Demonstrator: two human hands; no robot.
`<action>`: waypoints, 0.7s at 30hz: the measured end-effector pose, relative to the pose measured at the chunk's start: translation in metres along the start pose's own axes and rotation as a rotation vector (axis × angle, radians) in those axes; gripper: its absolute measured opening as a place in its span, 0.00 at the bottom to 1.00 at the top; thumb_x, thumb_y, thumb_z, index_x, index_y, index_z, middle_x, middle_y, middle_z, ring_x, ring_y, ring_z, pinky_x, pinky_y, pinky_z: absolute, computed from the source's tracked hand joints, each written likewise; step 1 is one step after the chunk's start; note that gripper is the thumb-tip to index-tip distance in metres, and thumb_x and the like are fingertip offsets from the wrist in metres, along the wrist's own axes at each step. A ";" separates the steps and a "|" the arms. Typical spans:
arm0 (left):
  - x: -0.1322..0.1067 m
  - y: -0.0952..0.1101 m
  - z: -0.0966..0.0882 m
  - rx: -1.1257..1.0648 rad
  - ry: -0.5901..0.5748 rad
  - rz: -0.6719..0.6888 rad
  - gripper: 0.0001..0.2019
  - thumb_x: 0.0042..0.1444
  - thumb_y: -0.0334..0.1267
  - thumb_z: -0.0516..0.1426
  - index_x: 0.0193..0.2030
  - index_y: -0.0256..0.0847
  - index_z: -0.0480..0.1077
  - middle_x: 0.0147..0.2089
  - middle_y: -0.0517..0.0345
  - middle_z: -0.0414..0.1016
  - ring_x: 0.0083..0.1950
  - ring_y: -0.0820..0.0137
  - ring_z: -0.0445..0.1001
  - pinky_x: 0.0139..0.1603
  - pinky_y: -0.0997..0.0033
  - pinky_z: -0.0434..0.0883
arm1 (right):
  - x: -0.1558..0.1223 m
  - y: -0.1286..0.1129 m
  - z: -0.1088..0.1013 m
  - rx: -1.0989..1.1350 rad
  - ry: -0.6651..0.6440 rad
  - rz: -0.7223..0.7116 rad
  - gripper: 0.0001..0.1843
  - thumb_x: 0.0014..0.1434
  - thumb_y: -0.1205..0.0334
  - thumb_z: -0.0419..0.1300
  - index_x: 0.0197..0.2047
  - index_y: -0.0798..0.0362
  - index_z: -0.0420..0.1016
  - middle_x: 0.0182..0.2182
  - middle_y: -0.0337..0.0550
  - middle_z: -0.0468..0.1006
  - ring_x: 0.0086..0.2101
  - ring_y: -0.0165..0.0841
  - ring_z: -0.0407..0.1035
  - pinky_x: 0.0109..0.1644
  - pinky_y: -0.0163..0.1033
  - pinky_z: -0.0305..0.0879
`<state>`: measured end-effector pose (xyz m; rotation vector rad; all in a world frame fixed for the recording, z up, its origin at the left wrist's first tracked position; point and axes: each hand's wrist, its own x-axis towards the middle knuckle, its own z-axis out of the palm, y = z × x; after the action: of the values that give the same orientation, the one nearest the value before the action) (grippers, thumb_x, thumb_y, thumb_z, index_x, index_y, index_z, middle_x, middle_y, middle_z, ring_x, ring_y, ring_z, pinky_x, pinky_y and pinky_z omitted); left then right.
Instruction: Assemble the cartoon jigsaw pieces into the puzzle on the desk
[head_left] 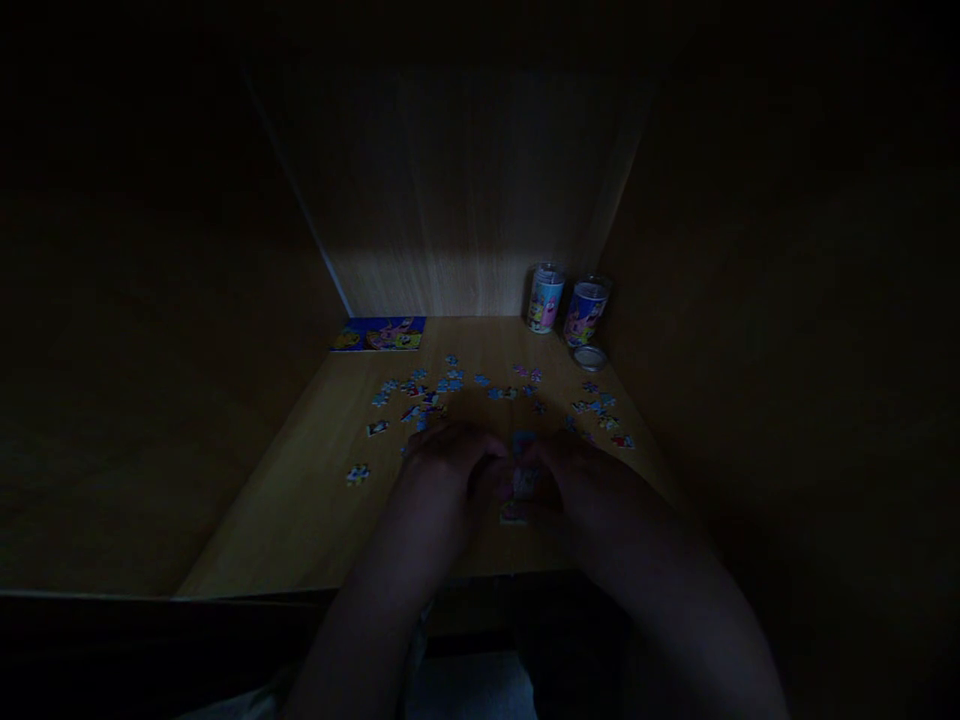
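Note:
In dim light my left hand (448, 462) and my right hand (574, 470) come close together over the near middle of the table. Between them is a small section of jigsaw puzzle (525, 482), bluish-grey on top. Fingers of both hands are closed on its edges, though shadow hides most of the fingertips. Just below this section lies a yellowish puzzle piece (514, 514); I cannot tell whether it is joined on. Loose puzzle pieces (450, 384) in blue and other colours are scattered beyond my hands.
More puzzle pieces (596, 405) lie at the right, and one (358, 474) sits apart at the left. A cartoon picture sheet (379, 334) is at the back left. Two printed canisters (545, 300) (585, 315) stand at the back right, near a round lid (589, 358). Wooden panels (450, 200) enclose the table.

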<state>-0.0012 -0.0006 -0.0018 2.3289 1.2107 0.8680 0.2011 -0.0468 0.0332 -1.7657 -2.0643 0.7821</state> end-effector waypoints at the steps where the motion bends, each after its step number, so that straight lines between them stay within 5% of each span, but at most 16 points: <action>1: 0.000 0.000 0.000 0.014 0.018 -0.014 0.09 0.66 0.26 0.67 0.42 0.47 0.79 0.40 0.62 0.82 0.45 0.63 0.79 0.50 0.59 0.70 | 0.000 0.000 0.000 -0.002 0.003 0.003 0.11 0.68 0.69 0.74 0.50 0.48 0.81 0.49 0.43 0.81 0.50 0.42 0.78 0.55 0.43 0.71; 9: 0.003 -0.003 -0.001 0.248 0.118 -0.127 0.05 0.68 0.29 0.65 0.41 0.43 0.77 0.44 0.53 0.82 0.49 0.54 0.78 0.52 0.53 0.72 | 0.001 0.001 0.001 0.044 0.019 0.003 0.15 0.66 0.71 0.75 0.52 0.47 0.81 0.53 0.41 0.82 0.52 0.41 0.78 0.56 0.44 0.72; 14: 0.002 -0.003 0.001 0.280 0.190 -0.059 0.03 0.67 0.29 0.66 0.43 0.41 0.78 0.47 0.49 0.80 0.51 0.53 0.77 0.55 0.49 0.73 | 0.001 0.001 -0.001 -0.017 0.051 -0.047 0.05 0.75 0.67 0.67 0.49 0.48 0.82 0.48 0.44 0.83 0.48 0.42 0.79 0.52 0.44 0.71; 21: 0.003 0.003 -0.001 0.021 0.052 0.094 0.08 0.69 0.26 0.63 0.44 0.45 0.78 0.45 0.57 0.81 0.48 0.59 0.77 0.53 0.55 0.72 | 0.016 0.007 -0.013 -0.205 0.282 0.049 0.08 0.79 0.67 0.60 0.48 0.51 0.82 0.45 0.48 0.85 0.42 0.43 0.80 0.44 0.44 0.69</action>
<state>0.0009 -0.0002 0.0021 2.4106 1.1431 0.9574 0.2112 -0.0276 0.0379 -1.9138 -1.9738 0.3174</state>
